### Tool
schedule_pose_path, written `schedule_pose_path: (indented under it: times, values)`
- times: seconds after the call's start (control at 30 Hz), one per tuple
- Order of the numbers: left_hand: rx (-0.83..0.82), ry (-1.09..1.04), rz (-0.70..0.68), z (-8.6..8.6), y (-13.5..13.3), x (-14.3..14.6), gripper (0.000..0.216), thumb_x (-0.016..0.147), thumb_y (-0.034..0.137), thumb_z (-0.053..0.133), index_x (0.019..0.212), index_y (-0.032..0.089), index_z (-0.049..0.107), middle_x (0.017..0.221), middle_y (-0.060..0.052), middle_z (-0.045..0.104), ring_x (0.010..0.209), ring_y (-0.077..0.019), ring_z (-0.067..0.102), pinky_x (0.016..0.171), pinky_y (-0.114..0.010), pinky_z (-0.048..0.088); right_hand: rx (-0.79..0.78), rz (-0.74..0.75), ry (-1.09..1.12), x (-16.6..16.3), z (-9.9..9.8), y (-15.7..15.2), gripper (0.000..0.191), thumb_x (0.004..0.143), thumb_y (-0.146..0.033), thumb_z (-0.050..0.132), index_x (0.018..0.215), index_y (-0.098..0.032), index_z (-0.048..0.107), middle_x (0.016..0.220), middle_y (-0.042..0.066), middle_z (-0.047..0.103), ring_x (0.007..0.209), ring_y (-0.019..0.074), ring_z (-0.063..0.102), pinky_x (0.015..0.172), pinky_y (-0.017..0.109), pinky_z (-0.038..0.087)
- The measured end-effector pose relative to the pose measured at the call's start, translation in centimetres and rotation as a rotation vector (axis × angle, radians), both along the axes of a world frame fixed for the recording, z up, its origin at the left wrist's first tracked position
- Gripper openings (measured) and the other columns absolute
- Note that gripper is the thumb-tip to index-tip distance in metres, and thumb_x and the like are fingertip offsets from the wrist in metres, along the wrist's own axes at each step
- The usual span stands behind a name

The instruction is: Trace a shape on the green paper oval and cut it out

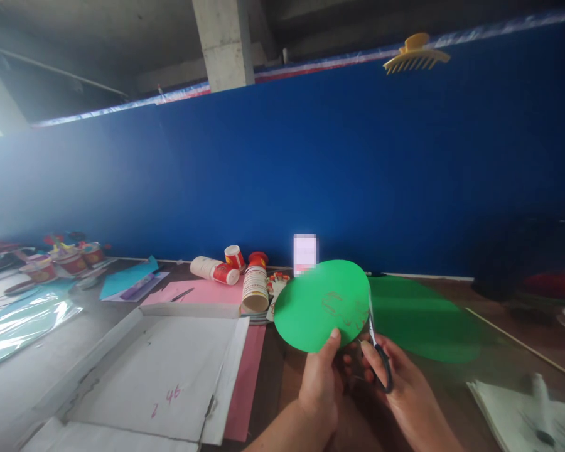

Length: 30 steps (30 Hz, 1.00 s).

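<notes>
Green paper oval (311, 307) up above the surface (280, 386), lower edge pinched in my left grip (322, 383), thumb on top, seemingly to steady it; my right grip (400, 373) holds the scissors (381, 355), blades at its right edge.

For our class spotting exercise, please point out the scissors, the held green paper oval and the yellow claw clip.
Scissors (385, 360): head view, on the black handle.
Green paper oval (316, 306): head view, near the middle of its face.
Yellow claw clip (417, 55): head view, on its body above the teeth.
</notes>
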<state>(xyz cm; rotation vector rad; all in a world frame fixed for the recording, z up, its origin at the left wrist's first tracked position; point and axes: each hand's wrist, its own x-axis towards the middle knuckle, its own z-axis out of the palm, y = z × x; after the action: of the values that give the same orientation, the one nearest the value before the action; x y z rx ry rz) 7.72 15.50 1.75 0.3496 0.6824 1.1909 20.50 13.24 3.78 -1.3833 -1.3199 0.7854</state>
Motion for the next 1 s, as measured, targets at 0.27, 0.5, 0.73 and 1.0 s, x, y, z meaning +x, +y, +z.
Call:
schedule_pose_path:
  times: [0.27, 0.5, 0.73, 1.0]
  values:
    - [0.011, 0.006, -0.045, 0.3, -0.1, 0.1, 0.075, 0.057, 0.061, 0.088, 0.111, 0.014, 0.064, 0.066, 0.001, 0.058, 0.053, -0.014, 0.053, 0.054, -0.028, 0.034, -0.107, -0.024, 0.144, -1.0, 1.2, -0.3, 0.037, 0.074, -0.058, 0.068, 0.088, -0.025, 0.073, 0.063, 0.002, 0.068, 0.058, 0.022, 0.065, 0.056, 0.031, 0.054]
    - [-0.036, 0.021, 0.001, 0.3, 0.1, 0.0, 0.07, 0.055, 0.056, 0.091, 0.106, 0.015, 0.064, 0.067, 0.001, 0.058, 0.054, -0.0122, 0.051, 0.054, -0.027, 0.035, -0.118, -0.025, 0.179, -0.8, 0.4, -0.1, 0.04, 0.074, -0.06, 0.069, 0.093, -0.025, 0.069, 0.067, 0.0, 0.069, 0.063, 0.023, 0.067, 0.061, 0.032, 0.055]
    - [-0.054, 0.006, 0.056, 0.1, 0.0, -0.1, 0.051, 0.06, 0.044, 0.091, 0.093, 0.014, 0.066, 0.077, -0.002, 0.062, 0.061, -0.0111, 0.051, 0.057, -0.024, 0.039, -0.134, -0.055, 0.177, -0.8, 1.3, -0.3, 0.046, 0.069, -0.064, 0.07, 0.09, -0.023, 0.069, 0.068, 0.0, 0.07, 0.064, 0.0221, 0.066, 0.06, 0.031, 0.053]
    - [-0.049, 0.027, 0.037, -0.1, 0.0, -0.1, 0.05, 0.063, 0.046, 0.089, 0.092, 0.013, 0.065, 0.07, -0.001, 0.059, 0.057, -0.0114, 0.051, 0.055, -0.025, 0.037, -0.148, -0.037, 0.183, -0.5, 0.1, -0.1, 0.048, 0.074, -0.066, 0.068, 0.097, -0.024, 0.066, 0.07, -0.001, 0.068, 0.065, 0.0214, 0.065, 0.062, 0.032, 0.052]
